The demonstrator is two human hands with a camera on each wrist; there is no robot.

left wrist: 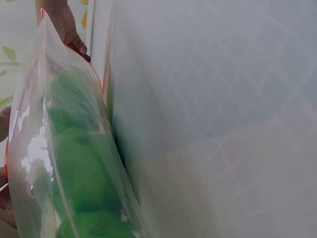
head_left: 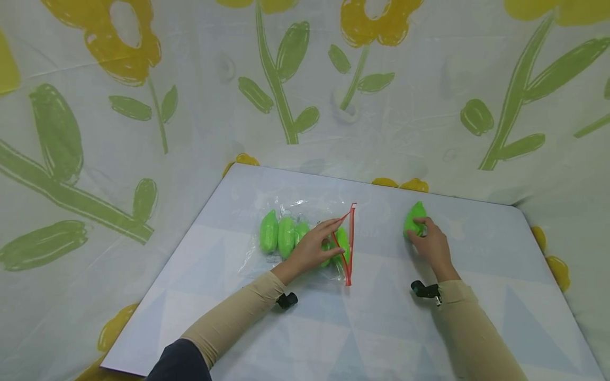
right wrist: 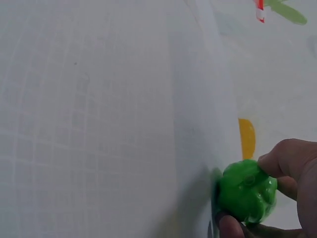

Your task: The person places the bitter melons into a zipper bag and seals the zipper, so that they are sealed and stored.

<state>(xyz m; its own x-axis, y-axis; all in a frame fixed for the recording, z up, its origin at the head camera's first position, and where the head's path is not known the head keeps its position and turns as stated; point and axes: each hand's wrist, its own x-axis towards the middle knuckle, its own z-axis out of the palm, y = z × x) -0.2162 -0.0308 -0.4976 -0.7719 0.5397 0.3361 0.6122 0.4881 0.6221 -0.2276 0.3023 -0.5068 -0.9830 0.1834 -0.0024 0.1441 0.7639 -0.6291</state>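
A clear zip bag with a red zip edge lies on the table, its mouth spread toward the right. Inside it are several bright green, elongated, fruit-like pieces, side by side. My left hand is at the bag's mouth, thumb and fingers spread apart and touching the red edge. Off to the right, my right hand grips another green fruit-like piece between thumb and fingers. This one is glossy and lobed, with a tapered end in the head view. The fingers partly cover it.
A pale table with bluish triangle patterns fills the lower scene. Behind and around it hangs a white sheet printed with yellow flowers and green leaves. Small black devices are worn at both wrists.
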